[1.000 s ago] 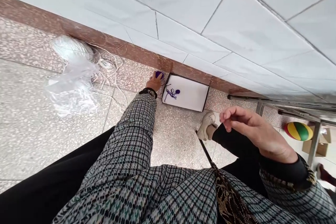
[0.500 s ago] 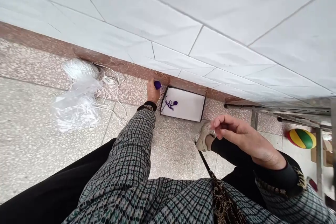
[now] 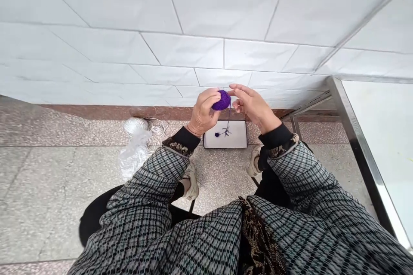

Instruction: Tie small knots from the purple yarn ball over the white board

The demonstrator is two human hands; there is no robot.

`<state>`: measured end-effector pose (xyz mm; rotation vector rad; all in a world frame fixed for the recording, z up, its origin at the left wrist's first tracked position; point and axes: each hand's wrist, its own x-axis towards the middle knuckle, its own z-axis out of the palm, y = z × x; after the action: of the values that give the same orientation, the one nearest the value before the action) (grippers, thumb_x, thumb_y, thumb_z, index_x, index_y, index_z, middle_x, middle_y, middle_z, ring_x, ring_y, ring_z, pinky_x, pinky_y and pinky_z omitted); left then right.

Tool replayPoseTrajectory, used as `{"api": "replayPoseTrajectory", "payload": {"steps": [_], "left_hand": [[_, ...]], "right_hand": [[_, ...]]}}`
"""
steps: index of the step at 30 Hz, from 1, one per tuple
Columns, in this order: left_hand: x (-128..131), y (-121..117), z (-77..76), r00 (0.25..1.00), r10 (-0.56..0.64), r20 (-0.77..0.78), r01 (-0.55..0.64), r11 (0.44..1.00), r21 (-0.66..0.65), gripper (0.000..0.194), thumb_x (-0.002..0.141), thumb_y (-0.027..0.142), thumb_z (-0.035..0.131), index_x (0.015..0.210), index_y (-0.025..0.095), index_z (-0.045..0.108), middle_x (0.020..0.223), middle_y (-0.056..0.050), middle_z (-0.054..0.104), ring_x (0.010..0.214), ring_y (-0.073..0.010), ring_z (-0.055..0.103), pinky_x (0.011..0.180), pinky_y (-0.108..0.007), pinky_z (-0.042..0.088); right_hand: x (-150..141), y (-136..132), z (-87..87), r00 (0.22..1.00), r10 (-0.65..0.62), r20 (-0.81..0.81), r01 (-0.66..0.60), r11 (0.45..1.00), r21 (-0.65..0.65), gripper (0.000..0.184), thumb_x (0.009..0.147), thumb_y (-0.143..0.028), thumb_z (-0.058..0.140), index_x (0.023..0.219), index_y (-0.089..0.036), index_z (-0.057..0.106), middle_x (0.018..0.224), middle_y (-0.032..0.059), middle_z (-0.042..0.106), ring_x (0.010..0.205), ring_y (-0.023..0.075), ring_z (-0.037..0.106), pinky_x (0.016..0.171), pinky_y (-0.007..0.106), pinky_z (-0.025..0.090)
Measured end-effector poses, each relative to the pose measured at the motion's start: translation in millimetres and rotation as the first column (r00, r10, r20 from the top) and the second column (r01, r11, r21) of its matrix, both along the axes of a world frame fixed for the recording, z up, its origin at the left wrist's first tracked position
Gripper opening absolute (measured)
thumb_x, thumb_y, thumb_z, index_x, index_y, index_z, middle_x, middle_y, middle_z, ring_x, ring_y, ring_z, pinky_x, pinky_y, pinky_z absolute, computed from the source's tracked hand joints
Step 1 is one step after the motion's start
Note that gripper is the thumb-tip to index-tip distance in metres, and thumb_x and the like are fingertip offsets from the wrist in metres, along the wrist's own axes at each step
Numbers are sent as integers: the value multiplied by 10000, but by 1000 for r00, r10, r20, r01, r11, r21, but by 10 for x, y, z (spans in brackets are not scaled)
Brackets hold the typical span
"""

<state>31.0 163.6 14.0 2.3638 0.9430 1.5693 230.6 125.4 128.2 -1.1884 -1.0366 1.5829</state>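
Note:
My left hand (image 3: 204, 114) grips a ball of purple yarn (image 3: 221, 100), thumb and fingers around its left side. A strand of yarn drops from the ball's right side toward the shallow white box (image 3: 238, 141) on the floor. In that box lie loose purple strands (image 3: 226, 131) and a small dark purple ball (image 3: 217, 134). My right hand (image 3: 251, 105) is held up just right of the yarn ball, fingers apart. Its fingertips come close to the ball and the strand; whether they touch, I cannot tell.
White yarn (image 3: 135, 125) with clear plastic wrapping (image 3: 133, 154) and loose white cord (image 3: 157, 132) lies on the floor at left. A tiled wall (image 3: 193, 51) rises in front. At right stands a metal-edged white table (image 3: 380, 137). My shoes (image 3: 191, 181) flank the box.
My left hand has lifted the purple yarn ball from beside the box up to chest-front height. My right hand has moved left, close to the ball. The view has turned and shifted.

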Motion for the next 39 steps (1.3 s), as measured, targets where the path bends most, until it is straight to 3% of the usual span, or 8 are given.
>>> {"api": "replayPoseTrajectory", "payload": {"steps": [4,10,13,16,19,21,28,39], "left_hand": [[-111,-104,362,995,-34,-90,34,999,-6,270,939,289,642,1192,297,548,1205,-84,692,1298,-304,689,1183,-629,568],[-203,-247,467,997,-47,-68,50,998,42,348,958,360,643,1280,314,519,1275,-88,686,1344,-301,666,1218,-601,541],[-119,-319,444,998,-31,62,38,992,-118,582,946,414,651,1478,306,441,1511,-140,595,1507,-333,547,1272,-591,479],[5,-353,399,942,-163,293,276,874,-401,690,974,406,561,1619,339,323,1607,-134,545,1387,-279,650,1135,-481,593],[74,-343,379,882,-203,425,442,667,-599,582,1012,429,525,1579,340,428,1371,-104,690,950,-180,761,818,-338,647],[69,-327,402,881,-141,452,436,616,-656,541,988,469,628,1496,309,538,1132,-62,723,698,-118,670,630,-260,553],[4,-327,591,919,15,393,269,706,-656,236,888,412,797,929,182,756,578,74,384,516,-82,328,516,-227,260],[-101,-287,651,912,40,409,305,601,-739,331,899,395,831,1172,222,762,531,110,333,468,-72,223,483,-228,187]], "right_hand": [[-88,70,7,967,214,-138,-219,975,-23,440,943,-582,833,890,-200,621,676,-46,544,487,66,405,437,205,355],[-255,84,7,880,322,-349,-374,923,-91,385,948,-449,846,884,-206,554,679,-72,507,468,41,304,399,171,258],[-269,94,10,889,275,-366,-330,939,-99,306,948,-349,826,934,-203,558,712,-65,533,477,36,334,408,164,275],[-258,88,11,936,176,-305,-208,975,-76,212,952,-211,764,1049,-208,576,730,-49,581,529,64,464,462,163,375],[-226,87,-13,967,128,-221,-142,989,-50,334,912,-151,777,1144,-230,550,713,-55,591,571,97,534,493,175,414],[-183,97,-38,974,119,-193,-124,992,-14,408,892,-209,838,1167,-242,538,746,-52,612,575,95,532,490,177,403],[-57,122,-73,991,41,-131,-39,999,23,477,822,-315,937,1134,-245,583,859,-46,662,587,61,500,466,163,358],[-111,68,-63,976,140,-165,-166,973,-159,343,939,-375,870,982,-215,569,851,3,700,672,94,656,537,173,475]]}}
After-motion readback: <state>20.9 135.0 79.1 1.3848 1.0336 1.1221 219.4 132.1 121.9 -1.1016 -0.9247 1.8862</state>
